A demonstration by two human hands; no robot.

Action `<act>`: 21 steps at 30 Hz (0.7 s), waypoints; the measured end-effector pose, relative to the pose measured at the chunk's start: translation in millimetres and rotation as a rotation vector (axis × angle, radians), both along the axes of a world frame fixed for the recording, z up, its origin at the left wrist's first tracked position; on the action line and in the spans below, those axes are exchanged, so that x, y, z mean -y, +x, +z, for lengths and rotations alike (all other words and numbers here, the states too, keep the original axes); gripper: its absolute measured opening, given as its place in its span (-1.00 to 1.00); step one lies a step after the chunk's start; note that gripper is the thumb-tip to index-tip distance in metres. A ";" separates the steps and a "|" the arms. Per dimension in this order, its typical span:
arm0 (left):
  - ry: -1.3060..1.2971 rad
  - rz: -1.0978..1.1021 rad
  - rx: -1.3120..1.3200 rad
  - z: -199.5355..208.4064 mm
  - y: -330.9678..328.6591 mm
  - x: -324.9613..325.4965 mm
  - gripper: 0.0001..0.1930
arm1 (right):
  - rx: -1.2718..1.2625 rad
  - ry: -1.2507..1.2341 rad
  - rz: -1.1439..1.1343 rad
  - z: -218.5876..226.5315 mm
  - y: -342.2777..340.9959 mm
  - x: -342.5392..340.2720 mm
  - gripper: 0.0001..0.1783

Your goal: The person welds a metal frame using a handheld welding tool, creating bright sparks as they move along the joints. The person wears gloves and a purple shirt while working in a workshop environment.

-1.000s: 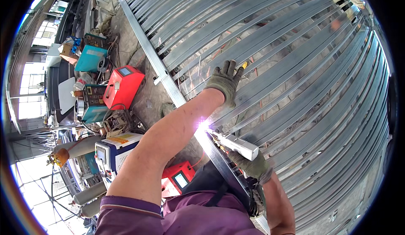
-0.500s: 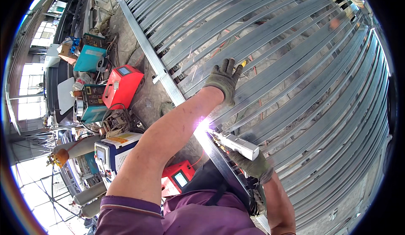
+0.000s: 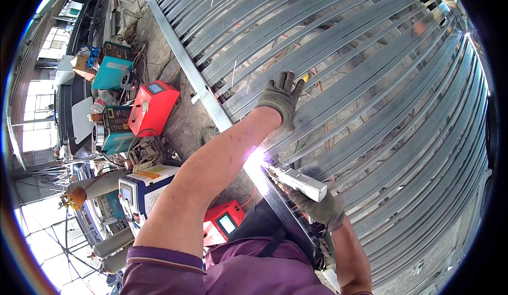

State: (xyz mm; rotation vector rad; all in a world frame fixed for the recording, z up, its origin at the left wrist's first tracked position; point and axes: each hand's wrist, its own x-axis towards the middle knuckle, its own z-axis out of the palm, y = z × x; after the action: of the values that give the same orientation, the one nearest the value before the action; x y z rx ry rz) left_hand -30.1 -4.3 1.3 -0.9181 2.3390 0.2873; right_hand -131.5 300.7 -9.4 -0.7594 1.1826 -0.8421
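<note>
My right hand (image 3: 322, 211), in a dark green work glove, is closed around a silver handheld welding gun (image 3: 302, 183). At the gun's tip a bright white-violet arc glows on the long metal rail (image 3: 271, 193), where the slats meet it. The glare hides the exact joint. My left hand (image 3: 280, 98), gloved the same way, lies with fingers spread on the grey metal slats (image 3: 338, 112), a little beyond the arc. A small yellow item (image 3: 306, 77) shows beside its fingertips; its kind is unclear. My left forearm crosses above the rail.
Left of the rail stand a red machine (image 3: 154, 107) with a screen, teal machines (image 3: 112, 74), a white-and-blue unit (image 3: 145, 189) and gas cylinders (image 3: 112, 243). Another red box (image 3: 225, 222) sits close to my body. Cables lie on the floor beneath the slats.
The arc has grown slightly brighter, and the sparks fly in different places. The welding gun and my right hand have shifted very slightly to the right; my left hand stays put.
</note>
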 end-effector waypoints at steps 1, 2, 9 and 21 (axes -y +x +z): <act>0.001 -0.003 0.000 -0.4 0.0 0.4 0.44 | 0.004 -0.003 -0.007 0.0 -0.1 -0.5 -0.54; 0.003 -0.006 0.000 -0.9 -0.1 0.8 0.45 | 0.009 -0.005 -0.013 0.0 0.2 -0.6 -0.54; 0.006 0.003 -0.015 -0.2 2.4 1.3 0.45 | 0.011 -0.034 -0.033 4.1 3.0 -1.0 -0.53; 0.013 0.005 0.008 -1.0 1.2 2.0 0.44 | -0.010 -0.006 0.000 6.2 -2.0 -6.4 -0.52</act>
State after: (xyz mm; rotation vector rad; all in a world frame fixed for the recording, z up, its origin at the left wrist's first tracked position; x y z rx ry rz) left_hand -29.0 -6.3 0.3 -0.9170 2.3248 0.3003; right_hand -133.5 307.1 -3.2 -0.7695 1.1895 -0.8434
